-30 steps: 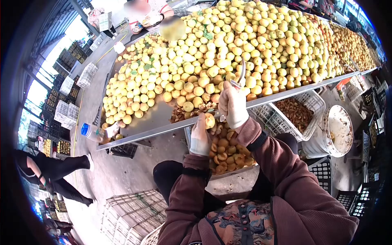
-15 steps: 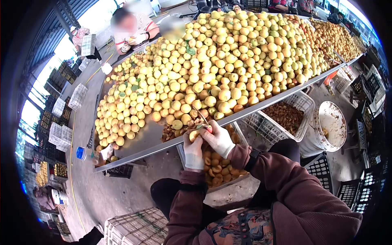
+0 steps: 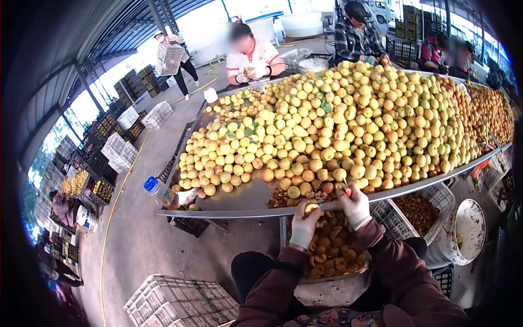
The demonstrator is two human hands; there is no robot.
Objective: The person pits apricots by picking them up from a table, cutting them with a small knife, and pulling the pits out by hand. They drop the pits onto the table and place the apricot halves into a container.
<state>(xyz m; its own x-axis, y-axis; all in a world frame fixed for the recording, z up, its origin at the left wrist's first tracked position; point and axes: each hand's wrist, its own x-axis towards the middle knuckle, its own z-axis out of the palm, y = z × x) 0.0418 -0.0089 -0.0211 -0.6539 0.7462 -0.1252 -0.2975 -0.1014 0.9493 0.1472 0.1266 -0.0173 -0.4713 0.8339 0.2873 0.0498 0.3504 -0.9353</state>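
A long metal-edged table [image 3: 239, 212] carries a heap of yellow-orange fruit [image 3: 338, 120]. At its near edge my left hand [image 3: 304, 224], in a white glove, is closed on a piece of fruit [image 3: 311, 209] with orange flesh showing. My right hand [image 3: 355, 208], also gloved, grips a small knife [image 3: 345, 184] with a reddish handle, its thin blade pointing up toward the heap. Below both hands stands a crate of halved fruit [image 3: 332, 245]. Brown scraps [image 3: 289, 197] lie on the table just beyond my left hand.
Right of my knees are a crate of brown pits [image 3: 417, 211] and a white bucket [image 3: 469, 231]. A blue-capped bottle [image 3: 158, 191] stands at the table's left corner. A white crate [image 3: 180, 302] is at lower left. Co-workers [image 3: 253, 57] sit across the table; one person [image 3: 177, 57] carries a crate.
The view has tilted up and swung left, showing more of the far side. My hands, together at the fruit before, are now apart, fruit in the left and knife in the right.
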